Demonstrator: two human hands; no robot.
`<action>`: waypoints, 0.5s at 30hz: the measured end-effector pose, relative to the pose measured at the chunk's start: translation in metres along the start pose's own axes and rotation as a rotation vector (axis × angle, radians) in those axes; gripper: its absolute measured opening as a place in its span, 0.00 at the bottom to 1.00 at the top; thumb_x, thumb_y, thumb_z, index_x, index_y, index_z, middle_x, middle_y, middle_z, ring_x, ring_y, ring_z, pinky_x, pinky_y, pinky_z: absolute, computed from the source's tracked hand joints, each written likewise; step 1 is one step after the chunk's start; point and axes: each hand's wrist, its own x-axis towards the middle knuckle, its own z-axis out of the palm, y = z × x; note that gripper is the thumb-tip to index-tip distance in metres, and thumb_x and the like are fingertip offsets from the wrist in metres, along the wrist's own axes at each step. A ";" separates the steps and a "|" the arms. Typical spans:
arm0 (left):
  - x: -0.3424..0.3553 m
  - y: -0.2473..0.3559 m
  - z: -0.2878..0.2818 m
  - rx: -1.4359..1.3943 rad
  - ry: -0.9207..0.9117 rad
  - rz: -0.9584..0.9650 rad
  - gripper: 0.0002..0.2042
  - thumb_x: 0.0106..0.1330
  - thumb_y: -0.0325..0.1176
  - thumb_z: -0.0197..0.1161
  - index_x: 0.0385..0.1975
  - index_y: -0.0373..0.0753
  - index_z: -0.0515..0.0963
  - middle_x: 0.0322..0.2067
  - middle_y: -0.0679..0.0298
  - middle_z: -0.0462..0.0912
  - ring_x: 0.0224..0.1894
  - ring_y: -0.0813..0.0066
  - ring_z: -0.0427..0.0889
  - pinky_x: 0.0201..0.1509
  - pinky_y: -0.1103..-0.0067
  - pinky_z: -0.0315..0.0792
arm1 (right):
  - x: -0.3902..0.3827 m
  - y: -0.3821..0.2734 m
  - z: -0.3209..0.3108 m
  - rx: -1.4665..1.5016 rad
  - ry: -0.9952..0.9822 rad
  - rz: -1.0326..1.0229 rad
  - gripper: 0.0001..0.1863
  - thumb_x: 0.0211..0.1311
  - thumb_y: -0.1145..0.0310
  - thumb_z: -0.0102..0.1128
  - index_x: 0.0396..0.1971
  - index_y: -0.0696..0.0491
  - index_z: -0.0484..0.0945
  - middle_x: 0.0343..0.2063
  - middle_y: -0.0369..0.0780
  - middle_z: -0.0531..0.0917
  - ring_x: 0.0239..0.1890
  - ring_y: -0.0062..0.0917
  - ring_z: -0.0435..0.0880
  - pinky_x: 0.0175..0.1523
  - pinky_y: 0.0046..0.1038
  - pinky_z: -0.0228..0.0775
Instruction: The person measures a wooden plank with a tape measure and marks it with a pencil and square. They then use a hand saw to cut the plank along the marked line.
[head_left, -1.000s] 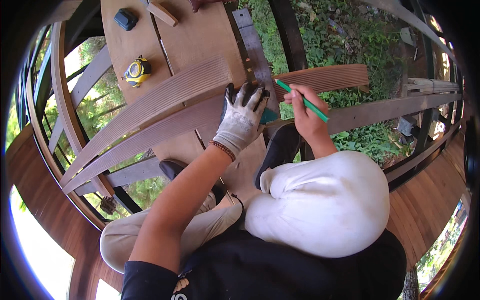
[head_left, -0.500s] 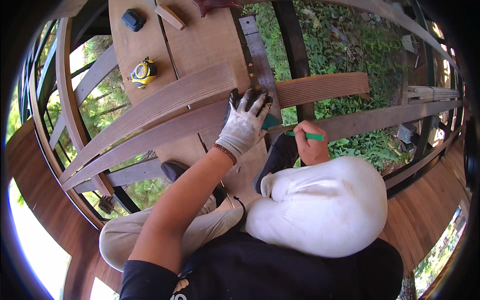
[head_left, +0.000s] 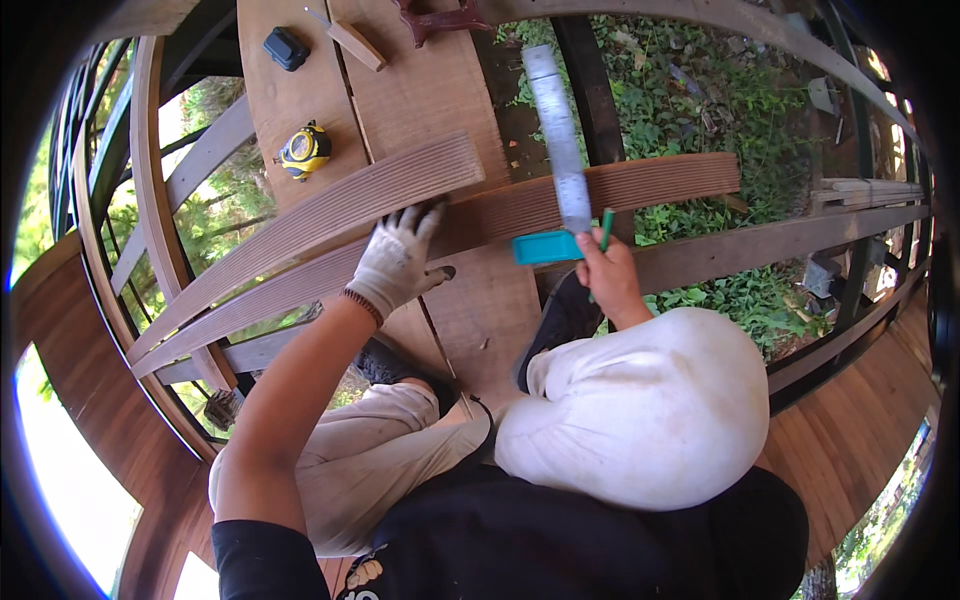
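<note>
My left hand [head_left: 393,256], in a pale glove with dark fingertips, spreads open across the nearer grooved wooden board [head_left: 520,208]. Its thumb stands apart toward the board's near edge. My bare right hand [head_left: 608,275] is closed on a try square, gripping it where the teal handle [head_left: 543,247] meets the metal blade [head_left: 557,130]. A green pencil [head_left: 606,232] is held upright in the same hand. The blade points away from me and crosses above the nearer board. Just beyond my left hand lies a second grooved board [head_left: 330,205], with its right end near the middle.
Wide planks [head_left: 420,95] run beneath the boards. On them are a yellow-black tape measure [head_left: 303,150], a small dark case [head_left: 286,48], a wood-handled tool [head_left: 355,44] and a dark red object [head_left: 437,20]. Gaps between beams [head_left: 690,245] show plants below. My shoes stand close by.
My left hand has let go of the try square and slid left along the board. My right hand now grips the square along with the pencil, and its blade has shifted right.
</note>
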 end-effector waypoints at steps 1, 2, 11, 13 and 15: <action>-0.006 -0.002 0.003 0.006 0.046 -0.043 0.47 0.51 0.51 0.76 0.70 0.39 0.61 0.65 0.45 0.65 0.66 0.43 0.65 0.69 0.57 0.63 | -0.003 -0.001 -0.010 0.005 0.060 -0.029 0.13 0.75 0.61 0.56 0.33 0.55 0.74 0.20 0.29 0.69 0.16 0.12 0.68 0.19 0.19 0.57; -0.007 -0.003 0.008 0.034 0.042 -0.060 0.47 0.51 0.51 0.76 0.70 0.37 0.61 0.65 0.45 0.65 0.65 0.43 0.66 0.68 0.57 0.64 | -0.006 -0.001 -0.018 -0.014 0.111 -0.037 0.14 0.75 0.61 0.57 0.33 0.56 0.74 0.20 0.30 0.70 0.16 0.13 0.69 0.20 0.20 0.58; 0.005 0.002 0.004 0.265 -0.059 -0.075 0.47 0.54 0.53 0.73 0.70 0.33 0.61 0.62 0.44 0.68 0.63 0.45 0.70 0.65 0.61 0.68 | -0.010 -0.010 -0.050 -0.053 0.249 -0.107 0.15 0.76 0.58 0.54 0.36 0.55 0.77 0.20 0.29 0.71 0.16 0.12 0.68 0.20 0.18 0.55; 0.001 -0.003 0.001 0.168 -0.103 -0.092 0.47 0.55 0.54 0.72 0.70 0.32 0.60 0.60 0.42 0.70 0.62 0.45 0.71 0.65 0.61 0.69 | -0.012 -0.015 -0.051 -0.030 0.217 -0.058 0.13 0.75 0.60 0.55 0.37 0.55 0.78 0.20 0.30 0.72 0.17 0.13 0.69 0.21 0.19 0.55; 0.003 -0.003 -0.006 0.111 -0.139 -0.093 0.48 0.54 0.53 0.73 0.70 0.32 0.59 0.55 0.39 0.75 0.58 0.46 0.76 0.62 0.62 0.72 | -0.014 -0.017 -0.059 -0.021 0.218 -0.109 0.13 0.74 0.61 0.55 0.35 0.56 0.78 0.20 0.30 0.72 0.17 0.13 0.69 0.20 0.19 0.55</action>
